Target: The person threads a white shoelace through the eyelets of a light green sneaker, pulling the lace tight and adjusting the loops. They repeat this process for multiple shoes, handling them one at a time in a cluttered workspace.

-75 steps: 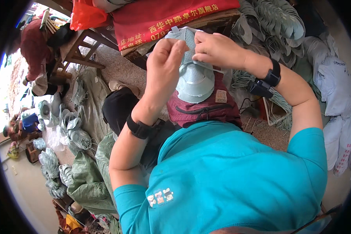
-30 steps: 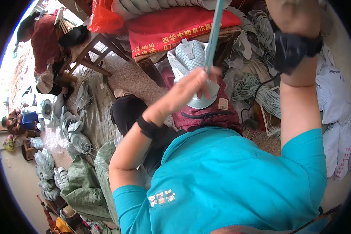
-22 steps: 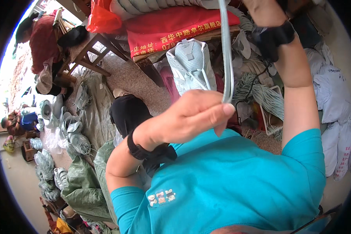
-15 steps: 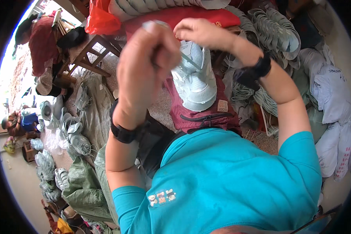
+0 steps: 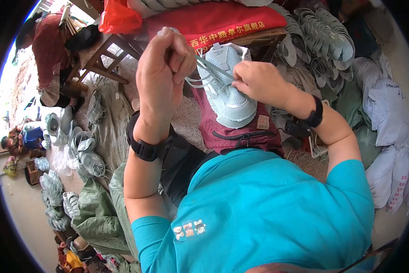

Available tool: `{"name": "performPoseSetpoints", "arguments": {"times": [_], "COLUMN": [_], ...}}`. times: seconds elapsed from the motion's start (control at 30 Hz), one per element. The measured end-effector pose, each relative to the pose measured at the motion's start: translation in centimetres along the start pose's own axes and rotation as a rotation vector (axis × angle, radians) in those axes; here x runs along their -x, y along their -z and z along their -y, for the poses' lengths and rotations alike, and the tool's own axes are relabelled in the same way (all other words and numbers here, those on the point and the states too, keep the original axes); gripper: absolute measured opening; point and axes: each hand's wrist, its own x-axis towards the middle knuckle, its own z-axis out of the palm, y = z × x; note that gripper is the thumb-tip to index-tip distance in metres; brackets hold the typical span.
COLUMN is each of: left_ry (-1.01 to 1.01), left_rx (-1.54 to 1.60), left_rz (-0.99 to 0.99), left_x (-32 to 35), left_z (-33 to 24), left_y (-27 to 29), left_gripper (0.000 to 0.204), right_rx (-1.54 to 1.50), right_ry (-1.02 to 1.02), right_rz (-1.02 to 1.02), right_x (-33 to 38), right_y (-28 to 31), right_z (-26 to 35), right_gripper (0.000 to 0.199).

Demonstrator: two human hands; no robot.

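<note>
Your left hand (image 5: pixel 161 77) pinches the pale lace (image 5: pixel 213 68) taut; your right hand (image 5: pixel 259 82) fingers grip it just beside, over the light-blue shoe (image 5: pixel 229 98).

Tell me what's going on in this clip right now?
A person in a teal shirt is lacing a pale mint sneaker that rests on a maroon bag on their lap. The left hand pinches a lace end pulled up and taut, while the right hand works at the eyelets. Piles of similar shoes lie around, and another person works at the upper left.
</note>
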Motion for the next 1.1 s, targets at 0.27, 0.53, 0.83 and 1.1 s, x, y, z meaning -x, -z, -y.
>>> {"name": "performPoseSetpoints", "arguments": {"times": [0.27,0.53,0.83,1.1], "left_ry": [-0.001,0.008,0.088,-0.044], "left_rx": [0.005,0.065,0.523,0.319], "left_rz": [-0.114,-0.17,-0.403,-0.201], "left_x": [0.0,0.2,3.6,1.5], "left_z": [0.8,1.4,0.3,-2.2], "left_y": [0.6,1.6,11.3,2.7], "left_gripper": [0.034,0.032,0.028,0.031], "right_rx": [0.097,0.01,-0.508,-0.789], "right_ry": [-0.048,-0.051,-0.002,0.066], "right_rz": [-0.157,-0.029,0.068,0.229], "right_x": [1.6,0.6,-0.8,-6.3], "right_y": [-1.7,-2.0,0.8,-2.8], "right_z": [1.0,-0.3,-2.4,-0.1], "right_gripper": [0.022,0.015,0.01,0.027]}}
